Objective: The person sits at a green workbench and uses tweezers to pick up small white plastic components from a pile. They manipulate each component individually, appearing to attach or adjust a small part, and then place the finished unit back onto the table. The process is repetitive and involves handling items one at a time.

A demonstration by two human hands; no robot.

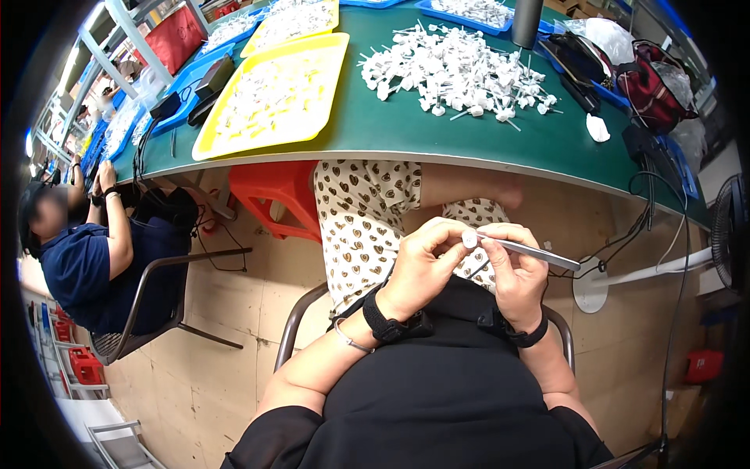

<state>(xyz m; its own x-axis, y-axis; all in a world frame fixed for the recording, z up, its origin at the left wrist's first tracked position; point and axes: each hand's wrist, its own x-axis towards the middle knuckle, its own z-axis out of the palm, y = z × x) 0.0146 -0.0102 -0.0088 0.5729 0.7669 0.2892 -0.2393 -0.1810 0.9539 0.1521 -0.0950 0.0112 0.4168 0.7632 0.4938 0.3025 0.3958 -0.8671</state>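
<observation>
Above my lap, my left hand [426, 266] pinches a small round white plastic part [469, 239] between thumb and fingers. My right hand [516, 273] grips metal tweezers [541, 254], their broad end sticking out to the right. The tweezers' tips meet the white part, or come very close to it; my fingers partly hide that spot. On the green table ahead lies a loose heap of white plastic parts with thin stems [461, 74]. A yellow tray [341, 66] at the left of the heap holds many small white pieces.
Blue trays with more parts line the table's far and left sides. A dark cylinder [527, 22] stands behind the heap. Bags and cables crowd the right end, near a fan [728, 234]. A red stool [273, 191] is under the table. Another person [86, 262] works at left.
</observation>
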